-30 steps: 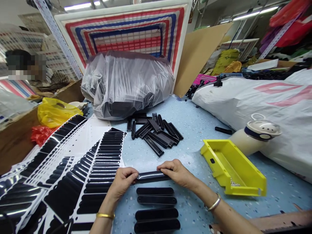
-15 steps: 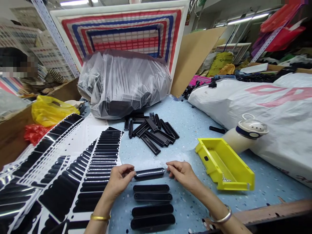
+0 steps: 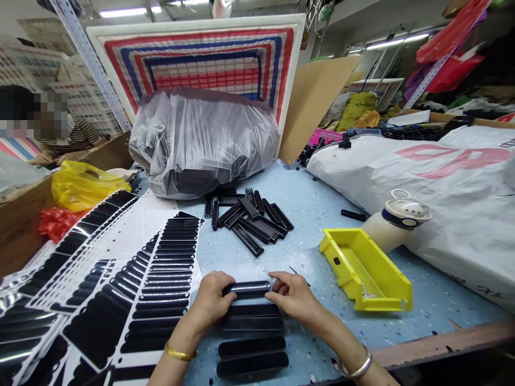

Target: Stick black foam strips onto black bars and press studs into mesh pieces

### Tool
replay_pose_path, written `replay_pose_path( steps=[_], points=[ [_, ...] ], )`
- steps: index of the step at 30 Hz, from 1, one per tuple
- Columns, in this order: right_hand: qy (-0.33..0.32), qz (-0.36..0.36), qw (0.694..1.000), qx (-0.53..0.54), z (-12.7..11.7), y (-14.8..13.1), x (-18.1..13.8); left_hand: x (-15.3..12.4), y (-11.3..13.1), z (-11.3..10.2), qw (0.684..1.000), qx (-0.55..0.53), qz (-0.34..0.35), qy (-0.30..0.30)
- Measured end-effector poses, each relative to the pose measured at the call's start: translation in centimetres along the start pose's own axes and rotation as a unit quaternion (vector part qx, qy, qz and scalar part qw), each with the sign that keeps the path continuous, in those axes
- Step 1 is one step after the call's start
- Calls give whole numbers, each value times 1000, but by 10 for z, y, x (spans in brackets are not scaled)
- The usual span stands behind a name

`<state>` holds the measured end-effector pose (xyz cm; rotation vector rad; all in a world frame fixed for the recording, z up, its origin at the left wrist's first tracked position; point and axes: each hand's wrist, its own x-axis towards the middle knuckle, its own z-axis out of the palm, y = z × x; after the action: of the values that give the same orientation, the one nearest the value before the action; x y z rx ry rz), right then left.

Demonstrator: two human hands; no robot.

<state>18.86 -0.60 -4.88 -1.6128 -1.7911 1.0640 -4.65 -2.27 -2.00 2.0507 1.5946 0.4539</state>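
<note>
A long, narrow black plastic piece (image 3: 249,288) with rounded ends and a glossy top lies crosswise in front of me. My left hand (image 3: 215,296) grips its left end, thumb in front and fingers behind. At the other end, the thumb and forefinger of my right hand (image 3: 293,294) close around the tip, the remaining fingers curled. Just nearer to me lie two similar black pieces (image 3: 252,324), side by side. Below them is another pair of black pieces (image 3: 252,356).
Sheets of black stickers (image 3: 161,289) cover the left side. Behind are a heap of black plastic parts (image 3: 253,217) and a plastic-wrapped bundle (image 3: 205,142). At right stand a yellow bin (image 3: 368,268) with small metal bits, a bottle (image 3: 396,220) and a white sack (image 3: 434,177). Another person sits far left.
My left hand has moved right and wrapped further over the piece's left end. My right hand has come in from beside the right end to close around it. The view has shifted slightly.
</note>
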Motion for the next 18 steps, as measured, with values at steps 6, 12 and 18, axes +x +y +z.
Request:
replay_pose_path(
  steps=[6, 12, 18],
  points=[
    [-36, -19, 999, 33, -11, 0, 8, -1, 2, -7, 1000, 0, -8, -21],
    [-48, -32, 998, 8, -9, -8, 12, 7, 22, 2, 1000, 23, -6, -3],
    [-69, -65, 995, -42, -8, -15, 20, 20, 29, 12, 996, 57, 35, -65]
  ],
)
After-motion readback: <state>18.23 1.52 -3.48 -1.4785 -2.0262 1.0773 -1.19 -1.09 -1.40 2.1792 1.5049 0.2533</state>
